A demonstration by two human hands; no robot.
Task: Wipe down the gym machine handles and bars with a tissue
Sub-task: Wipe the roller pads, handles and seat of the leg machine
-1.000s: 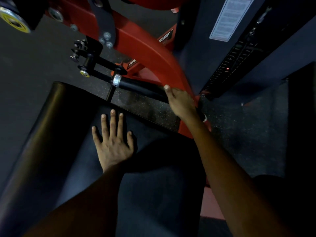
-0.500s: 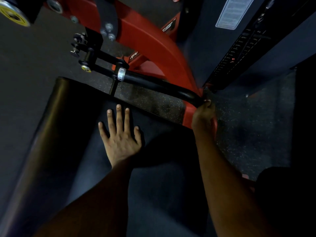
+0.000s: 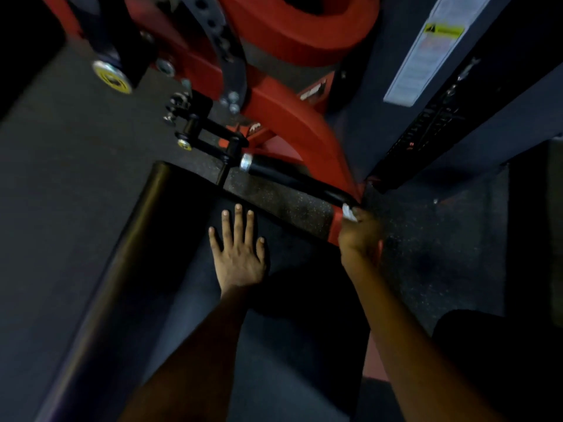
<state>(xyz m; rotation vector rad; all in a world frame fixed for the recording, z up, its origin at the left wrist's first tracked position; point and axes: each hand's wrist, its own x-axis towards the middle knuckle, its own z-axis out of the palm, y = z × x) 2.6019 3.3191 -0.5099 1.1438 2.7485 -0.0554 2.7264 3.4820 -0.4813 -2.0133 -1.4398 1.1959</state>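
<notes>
A black padded handle bar [image 3: 292,178] with a silver end collar runs from the machine's black linkage down to the red frame [image 3: 304,129]. My right hand [image 3: 359,233] grips the near end of that bar, where it meets the red frame. A bit of white tissue [image 3: 348,212] shows at its fingertips. My left hand [image 3: 239,254] lies flat with fingers spread on the black seat pad [image 3: 146,269], holding nothing.
A dark weight-stack housing [image 3: 457,117] with a white warning label [image 3: 426,50] stands to the right. A yellow-capped knob [image 3: 112,77] and black adjustment linkage [image 3: 195,132] sit at the upper left. Speckled rubber floor [image 3: 426,245] surrounds the seat.
My right hand slid down the black bar from its middle to the near end by the red frame. The view shifted; my left hand stayed flat on the seat.
</notes>
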